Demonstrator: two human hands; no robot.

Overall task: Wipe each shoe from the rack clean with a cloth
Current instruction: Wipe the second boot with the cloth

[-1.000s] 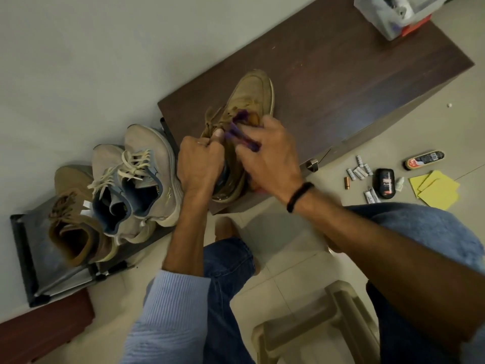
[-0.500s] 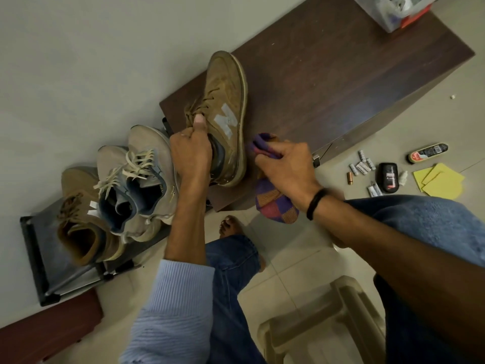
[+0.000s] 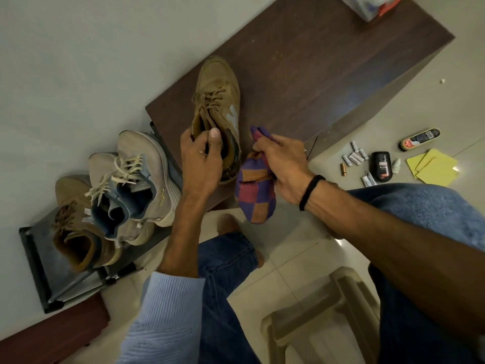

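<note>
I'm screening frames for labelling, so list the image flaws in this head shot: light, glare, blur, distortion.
Head view: dim indoor light; the right forearm is nearly black in shadow. Small glare spots on the floor tile and yellow sheets. Wide-angle bending tilts the dark cabinet. The tan shoe and checked cloth are sharp enough; the rack at the left edge is soft.

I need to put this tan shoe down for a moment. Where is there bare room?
The dark wooden top is bare between the tan shoe and the plastic box at its far corner. The rack is crowded with three shoes; the floor by the batteries, polish and yellow sheets is cluttered.
</note>
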